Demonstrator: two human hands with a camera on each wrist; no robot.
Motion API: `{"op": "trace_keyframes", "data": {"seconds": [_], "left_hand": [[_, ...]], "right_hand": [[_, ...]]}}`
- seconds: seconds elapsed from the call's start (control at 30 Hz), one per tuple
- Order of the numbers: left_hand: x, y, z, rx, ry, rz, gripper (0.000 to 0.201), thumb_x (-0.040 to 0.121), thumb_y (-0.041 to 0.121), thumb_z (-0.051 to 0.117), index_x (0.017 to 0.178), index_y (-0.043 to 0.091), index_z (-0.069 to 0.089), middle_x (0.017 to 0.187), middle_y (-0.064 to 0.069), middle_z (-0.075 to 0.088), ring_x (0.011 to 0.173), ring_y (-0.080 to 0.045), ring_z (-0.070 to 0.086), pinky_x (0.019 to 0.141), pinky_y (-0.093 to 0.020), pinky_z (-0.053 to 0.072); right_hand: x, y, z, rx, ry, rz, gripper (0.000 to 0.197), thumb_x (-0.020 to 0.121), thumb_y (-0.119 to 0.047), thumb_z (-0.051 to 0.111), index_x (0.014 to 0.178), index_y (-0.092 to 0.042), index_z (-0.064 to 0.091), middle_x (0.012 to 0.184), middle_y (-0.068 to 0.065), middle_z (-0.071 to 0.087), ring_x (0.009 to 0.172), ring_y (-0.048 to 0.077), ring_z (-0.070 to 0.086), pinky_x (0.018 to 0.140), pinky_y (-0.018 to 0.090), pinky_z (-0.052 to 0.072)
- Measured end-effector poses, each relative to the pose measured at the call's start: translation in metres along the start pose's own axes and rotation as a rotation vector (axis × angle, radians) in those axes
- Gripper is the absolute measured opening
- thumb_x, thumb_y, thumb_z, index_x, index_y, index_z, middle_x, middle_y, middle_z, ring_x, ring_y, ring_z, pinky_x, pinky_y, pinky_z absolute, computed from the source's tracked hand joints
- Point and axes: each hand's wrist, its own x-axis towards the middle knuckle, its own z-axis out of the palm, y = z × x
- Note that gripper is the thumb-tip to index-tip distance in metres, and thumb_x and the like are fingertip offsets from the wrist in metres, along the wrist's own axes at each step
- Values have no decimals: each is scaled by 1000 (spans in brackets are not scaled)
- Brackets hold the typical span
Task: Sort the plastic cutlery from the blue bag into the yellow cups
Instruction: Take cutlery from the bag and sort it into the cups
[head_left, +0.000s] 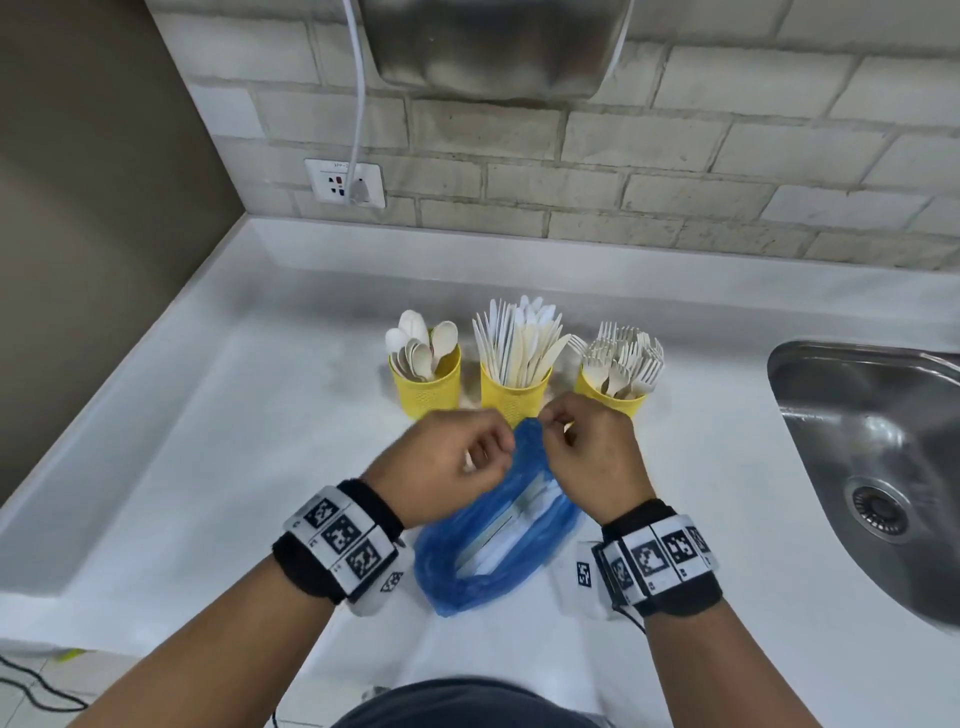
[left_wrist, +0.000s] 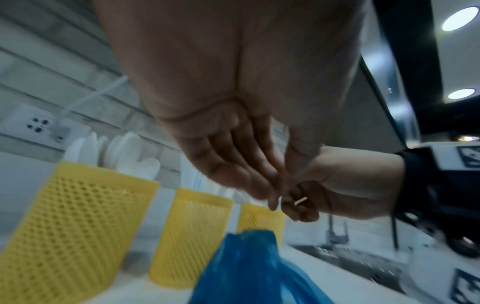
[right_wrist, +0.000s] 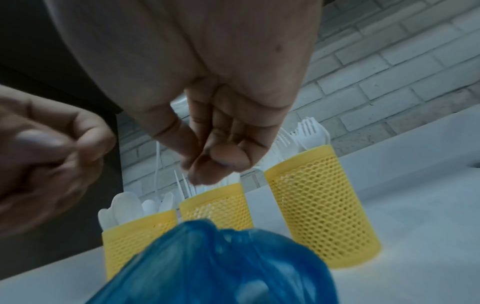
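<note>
Blue bag (head_left: 498, 540) flat on the white bench (head_left: 234, 441), right in front of the person, top end bunched up and pointing at the yellow cups (right_wrist: 322, 216). White plastic cutlery (head_left: 511, 519) showing through the thin blue skin, all inside, none out yet. Three cups in a row just behind the bag: spoon cup (head_left: 426, 387) on the left, knife cup (head_left: 511, 400) in the middle, fork cup (head_left: 608, 397) on the right, each one stuffed with pieces.

Both hands just above the bunched top. Right hand (head_left: 592, 457): narrow grip, finger and thumb pinching a thin white bit (left_wrist: 301, 200). Left hand (head_left: 447, 462): fingers curled in tight, tips up against the right hand's. Holding something or not, cannot tell.

Step in hand, at a guess: getting the bag open, with the sorting not begun. Next move, most likely: put the white bit aside, pull the bag's mouth wide, reach in, take out one kind at a time. Calls for a soft pull, the bag being thin and easy to rip or spill.

Only from the head view: the whole bag with the cutlery inside, the steel sink (head_left: 872, 457) off to the right, the wall socket (head_left: 345, 182) behind. Only from the left wrist view: the white bit in the pinch. From the right wrist view: the little holes in the cup walls, the bag top shut, the left hand a blurry fist.
</note>
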Motion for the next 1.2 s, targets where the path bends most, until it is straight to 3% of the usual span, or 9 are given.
{"op": "trace_keyframes", "data": {"seconds": [0.07, 0.13, 0.3, 0.5, 0.7, 0.8, 0.93, 1.03, 1.2], "left_hand": [[-10, -2, 20, 107, -251, -25, 7, 90, 28, 63, 93, 26, 69, 83, 11, 71, 79, -8, 66, 72, -25, 53], [-17, -6, 38, 334, -373, -24, 12, 91, 32, 56, 93, 25, 66, 87, 6, 70, 81, -17, 67, 73, -35, 54], [-23, -14, 57, 601, -401, -135, 26, 97, 22, 47, 121, 21, 58, 117, -5, 64, 94, -33, 67, 72, -37, 46], [-26, -17, 66, 694, -337, -254, 38, 99, 32, 48, 133, 15, 45, 125, -12, 56, 99, -36, 66, 67, -36, 39], [-21, -19, 79, 486, -350, -314, 61, 91, 53, 62, 133, 10, 50, 129, -12, 52, 118, -29, 56, 94, -40, 49], [-19, -18, 84, 461, -310, -365, 52, 91, 40, 66, 127, 6, 51, 127, -14, 55, 113, -30, 60, 91, -36, 50], [-14, -17, 88, 404, -294, -432, 37, 88, 27, 69, 115, 5, 55, 116, -15, 63, 99, -29, 66, 73, -30, 48], [-11, -14, 93, 401, -303, -456, 36, 90, 18, 65, 119, 1, 53, 119, -16, 62, 103, -31, 67, 76, -30, 49], [-10, -14, 103, 411, -291, -455, 26, 93, 25, 60, 111, 6, 61, 110, -13, 69, 101, -30, 70, 83, -36, 57]], "right_hand": [[-15, 6, 5, -46, -164, 44, 16, 85, -16, 57, 81, -17, 73, 80, -3, 74, 69, 18, 66, 68, 34, 54], [-31, 12, 9, -160, -352, 98, 26, 82, -29, 49, 80, -19, 73, 80, -2, 75, 77, 23, 69, 71, 41, 56], [-58, 17, 12, -270, -650, 104, 34, 87, -12, 50, 103, -26, 77, 108, -3, 73, 100, 23, 67, 89, 39, 54], [-73, 26, 17, -255, -593, 40, 19, 84, -2, 62, 96, -11, 75, 102, 5, 63, 90, 28, 65, 82, 38, 53], [-79, 31, 23, -246, -552, 61, 19, 83, 1, 55, 87, -12, 69, 94, 4, 67, 85, 23, 61, 71, 26, 39], [-80, 31, 23, -238, -559, 43, 20, 83, 0, 52, 84, -17, 61, 91, 3, 64, 79, 20, 55, 70, 28, 39], [-81, 30, 21, -218, -554, 58, 21, 89, -3, 51, 88, -23, 56, 89, -2, 61, 79, 16, 53, 72, 29, 42], [-82, 29, 21, -203, -545, 51, 15, 90, -4, 51, 91, -18, 58, 90, 1, 64, 80, 20, 56, 74, 33, 46], [-84, 29, 21, -207, -557, 28, 13, 90, -11, 49, 93, -20, 59, 91, 3, 65, 83, 21, 57, 76, 36, 49]]}}
